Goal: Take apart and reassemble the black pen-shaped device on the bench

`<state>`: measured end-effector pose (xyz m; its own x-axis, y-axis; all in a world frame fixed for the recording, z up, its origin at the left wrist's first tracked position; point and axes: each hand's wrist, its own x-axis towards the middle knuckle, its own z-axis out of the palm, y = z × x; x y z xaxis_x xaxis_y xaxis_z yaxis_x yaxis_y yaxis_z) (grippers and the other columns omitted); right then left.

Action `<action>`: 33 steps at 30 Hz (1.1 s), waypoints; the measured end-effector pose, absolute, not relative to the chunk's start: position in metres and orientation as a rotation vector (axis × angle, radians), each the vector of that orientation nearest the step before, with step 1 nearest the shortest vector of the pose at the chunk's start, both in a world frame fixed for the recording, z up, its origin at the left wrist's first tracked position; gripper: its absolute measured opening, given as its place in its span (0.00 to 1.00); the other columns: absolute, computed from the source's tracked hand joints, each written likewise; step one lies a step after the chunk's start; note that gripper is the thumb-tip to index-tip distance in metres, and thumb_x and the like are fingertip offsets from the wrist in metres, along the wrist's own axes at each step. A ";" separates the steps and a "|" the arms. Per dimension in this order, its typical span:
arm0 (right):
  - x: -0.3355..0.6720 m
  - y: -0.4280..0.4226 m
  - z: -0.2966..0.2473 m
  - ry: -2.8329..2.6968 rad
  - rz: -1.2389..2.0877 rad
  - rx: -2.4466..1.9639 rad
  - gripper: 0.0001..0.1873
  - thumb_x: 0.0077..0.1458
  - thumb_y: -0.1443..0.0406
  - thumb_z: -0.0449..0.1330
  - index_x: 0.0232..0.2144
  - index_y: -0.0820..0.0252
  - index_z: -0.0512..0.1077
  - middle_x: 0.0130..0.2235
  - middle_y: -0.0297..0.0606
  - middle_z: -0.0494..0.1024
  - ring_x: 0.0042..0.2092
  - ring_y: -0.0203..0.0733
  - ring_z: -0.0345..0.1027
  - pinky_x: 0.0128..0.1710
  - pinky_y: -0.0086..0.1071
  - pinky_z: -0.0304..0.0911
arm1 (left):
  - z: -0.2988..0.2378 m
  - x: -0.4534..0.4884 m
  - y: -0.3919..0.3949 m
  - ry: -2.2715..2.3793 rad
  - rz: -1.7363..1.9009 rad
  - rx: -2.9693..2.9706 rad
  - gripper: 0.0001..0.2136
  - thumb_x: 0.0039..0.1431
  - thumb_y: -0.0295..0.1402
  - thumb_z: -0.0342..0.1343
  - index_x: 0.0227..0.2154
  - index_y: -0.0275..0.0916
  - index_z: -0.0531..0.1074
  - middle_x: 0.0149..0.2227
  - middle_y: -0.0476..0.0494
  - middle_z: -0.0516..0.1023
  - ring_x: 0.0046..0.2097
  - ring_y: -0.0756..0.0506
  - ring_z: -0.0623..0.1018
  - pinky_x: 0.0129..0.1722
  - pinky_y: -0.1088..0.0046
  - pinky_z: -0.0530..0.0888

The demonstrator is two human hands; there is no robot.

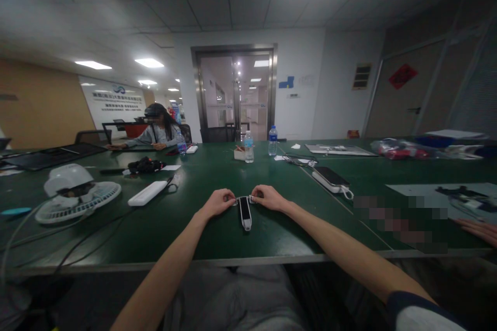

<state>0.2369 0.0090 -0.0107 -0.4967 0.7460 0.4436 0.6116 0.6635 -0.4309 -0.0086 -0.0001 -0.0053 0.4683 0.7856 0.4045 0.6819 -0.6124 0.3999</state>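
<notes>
A small oblong black-and-white device (245, 212) lies on the green table (217, 248) straight in front of me, its long axis pointing toward me. My left hand (219, 201) is closed in a pinch at the far left corner of the device. My right hand (267, 197) pinches the far right corner in the same way. Something small and pale shows between the fingertips at the device's far end; I cannot make out what it is. Both forearms reach out over the table's front edge.
A white desk fan (75, 194) lies at the left with cables, beside a white power bank (147, 193). A phone on a white block (332, 178) sits to the right. Two water bottles (249, 147) stand farther back. A person sits far left. Another person's hand (479, 229) rests at the right edge.
</notes>
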 end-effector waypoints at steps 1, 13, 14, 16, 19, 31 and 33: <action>0.237 0.009 -0.010 -2.271 0.271 -1.041 0.07 0.51 0.62 0.59 0.32 0.60 0.73 0.32 0.34 0.74 0.33 0.35 0.64 0.33 0.28 0.57 | -0.006 -0.009 0.000 1.278 0.843 2.535 0.09 0.53 0.36 0.53 0.32 0.37 0.75 0.29 0.48 0.72 0.29 0.50 0.68 0.29 0.76 0.63; 0.236 0.010 -0.013 -2.245 0.253 -1.000 0.10 0.55 0.60 0.57 0.32 0.62 0.72 0.30 0.35 0.72 0.30 0.33 0.62 0.31 0.27 0.56 | -0.009 -0.009 0.004 1.271 0.870 2.545 0.09 0.53 0.35 0.54 0.32 0.36 0.75 0.28 0.48 0.71 0.30 0.50 0.68 0.30 0.76 0.64; 0.237 0.010 -0.014 -2.247 0.246 -1.003 0.10 0.55 0.60 0.56 0.32 0.62 0.72 0.30 0.35 0.72 0.31 0.33 0.62 0.31 0.27 0.56 | -0.009 -0.009 0.003 1.276 0.863 2.541 0.09 0.53 0.35 0.54 0.32 0.36 0.75 0.28 0.48 0.71 0.30 0.50 0.68 0.30 0.76 0.64; 0.237 0.012 -0.014 -2.267 0.225 -1.004 0.12 0.57 0.60 0.54 0.31 0.62 0.73 0.30 0.36 0.72 0.31 0.34 0.62 0.32 0.27 0.56 | -0.008 -0.009 0.002 1.294 0.843 2.530 0.09 0.53 0.36 0.53 0.32 0.37 0.75 0.28 0.48 0.71 0.29 0.50 0.68 0.29 0.76 0.64; 0.237 0.012 -0.014 -2.276 0.208 -1.000 0.14 0.59 0.61 0.51 0.32 0.62 0.73 0.32 0.37 0.72 0.33 0.34 0.63 0.34 0.28 0.56 | -0.006 -0.008 0.001 1.302 0.829 2.532 0.09 0.54 0.36 0.53 0.32 0.37 0.75 0.28 0.48 0.71 0.29 0.50 0.68 0.30 0.76 0.64; 0.236 0.006 -0.004 -2.289 0.165 -1.035 0.17 0.60 0.59 0.49 0.33 0.63 0.74 0.33 0.39 0.72 0.35 0.36 0.63 0.37 0.29 0.57 | -0.004 -0.008 -0.001 1.293 0.835 2.515 0.11 0.54 0.38 0.52 0.32 0.37 0.75 0.29 0.47 0.72 0.30 0.49 0.69 0.30 0.75 0.64; 0.236 0.006 -0.003 -2.318 0.158 -1.039 0.17 0.60 0.59 0.49 0.32 0.63 0.74 0.33 0.40 0.72 0.35 0.36 0.63 0.37 0.30 0.57 | -0.004 -0.008 -0.001 1.293 0.834 2.511 0.11 0.54 0.38 0.52 0.33 0.37 0.75 0.29 0.47 0.72 0.30 0.49 0.68 0.29 0.75 0.64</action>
<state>0.2365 0.0056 -0.0032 -0.5229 0.7143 0.4652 0.6445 0.6884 -0.3326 -0.0081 -0.0005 -0.0036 0.4592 0.7970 0.3922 0.6862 -0.5987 0.4132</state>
